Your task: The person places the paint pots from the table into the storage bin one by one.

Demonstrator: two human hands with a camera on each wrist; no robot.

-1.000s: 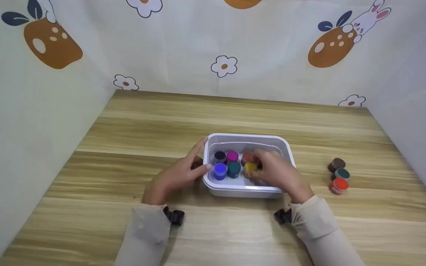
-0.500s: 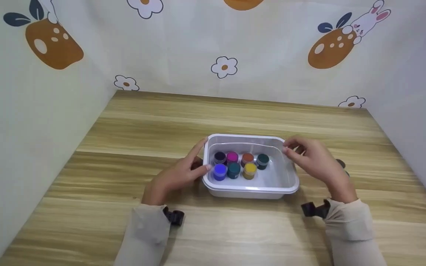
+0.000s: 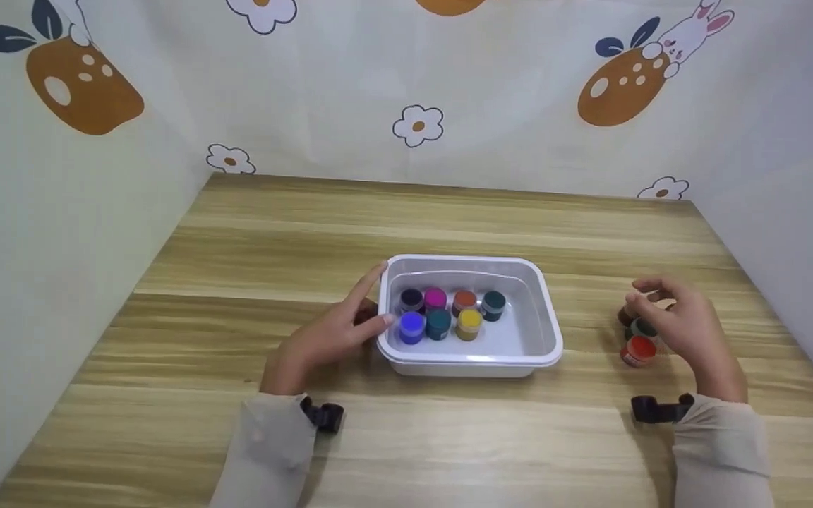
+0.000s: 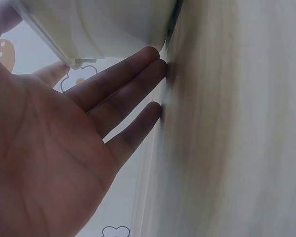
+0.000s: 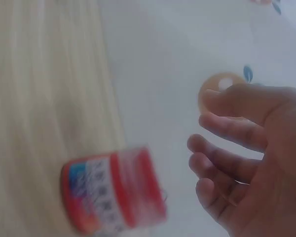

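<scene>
My left hand (image 3: 327, 337) is at the left end of a white plastic container (image 3: 555, 339), thumb and index finger touching its rim. In the left wrist view its other fingers (image 4: 130, 106) stretch straight out, tips down at the table. Inside the container stand several small paint pots, among them a blue pot (image 3: 411, 329), a yellow pot (image 3: 468, 324) and a dark green pot (image 3: 493, 305). Over on the right, my right hand (image 3: 685, 321) hovers with loosely bent fingers, holding nothing. Under and beside it are a red paint pot (image 3: 638, 351), a green pot (image 3: 643, 329) and a partly hidden brown pot (image 3: 625, 317).
The pots in the container are gathered toward its left and middle; its right end shows bare floor. Wood-grain table (image 3: 449, 437) surrounds it on every side. Printed fabric walls (image 3: 322, 106) close off the back and both sides.
My right hand has let go of the dark green pot in the container, come out over the right rim and moved right to the loose pots. The left hand keeps its place at the container.
</scene>
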